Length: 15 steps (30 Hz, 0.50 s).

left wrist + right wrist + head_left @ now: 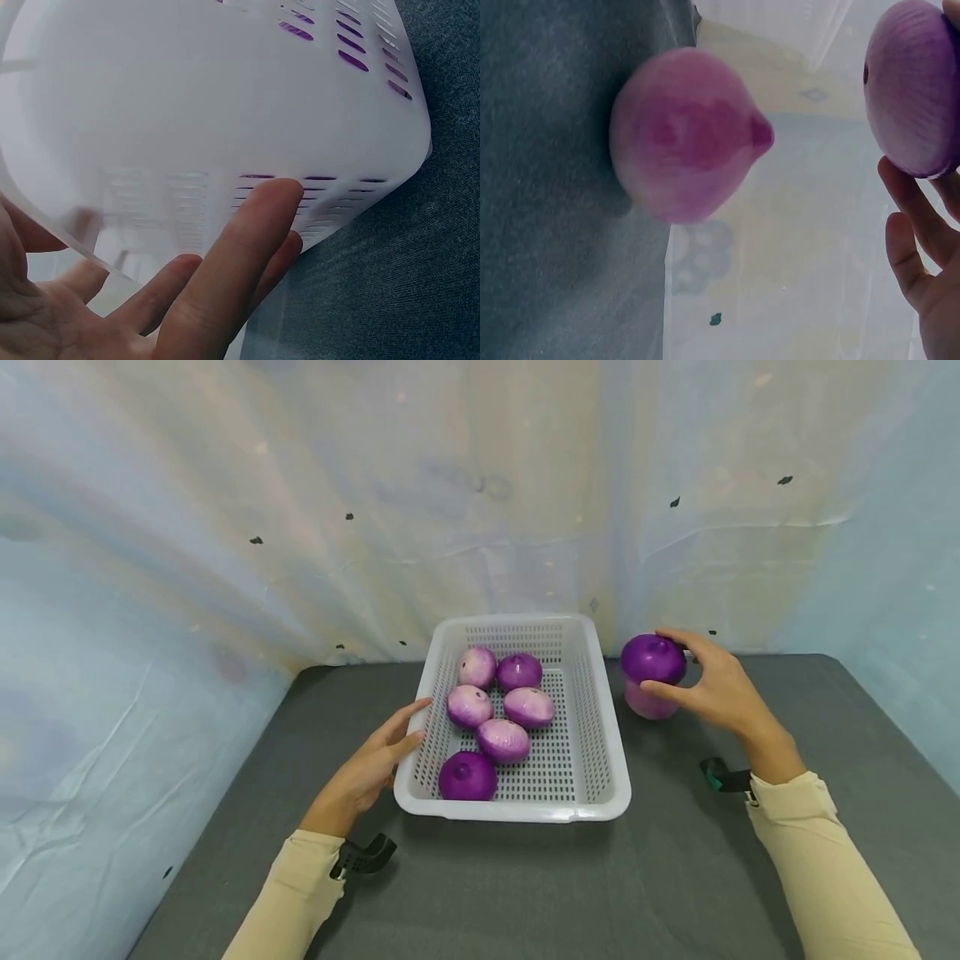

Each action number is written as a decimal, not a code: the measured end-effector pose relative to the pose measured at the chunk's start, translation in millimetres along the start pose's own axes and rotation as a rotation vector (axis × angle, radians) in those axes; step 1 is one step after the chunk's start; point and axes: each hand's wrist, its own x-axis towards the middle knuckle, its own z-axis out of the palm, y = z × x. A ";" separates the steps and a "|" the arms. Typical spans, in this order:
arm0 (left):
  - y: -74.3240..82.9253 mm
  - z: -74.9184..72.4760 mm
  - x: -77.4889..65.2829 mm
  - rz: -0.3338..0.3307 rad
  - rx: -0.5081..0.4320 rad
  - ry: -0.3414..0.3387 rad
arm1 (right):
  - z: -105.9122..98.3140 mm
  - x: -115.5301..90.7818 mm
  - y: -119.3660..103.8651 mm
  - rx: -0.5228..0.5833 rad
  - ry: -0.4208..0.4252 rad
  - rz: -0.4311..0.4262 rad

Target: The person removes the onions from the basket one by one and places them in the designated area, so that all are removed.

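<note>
L sleeve & R sleeve are pale cream-yellow fabric, w/ wide cuffs & a few creases; hands are bare. L wrist strap is blk w/ a curved end + small metallic bit nr the cuff; R wrist strap is also blk, w/ a green patch nr its tip.

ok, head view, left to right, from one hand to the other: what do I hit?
Left hand → white basket → held dark purple onion → right hand.
</note>
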 end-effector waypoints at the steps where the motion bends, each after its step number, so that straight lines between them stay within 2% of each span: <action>1: 0.2 0.0 0.0 0.001 -0.003 -0.001 | -0.9 0.0 1.2 -0.004 0.000 0.004; 9: -0.2 -0.6 -3.1 -0.009 -0.015 0.002 | -4.6 -2.3 9.4 -0.008 -0.004 0.028; 15: -0.1 0.0 -0.6 -0.005 -0.024 -0.006 | -14.9 -3.9 16.7 -0.042 0.012 0.051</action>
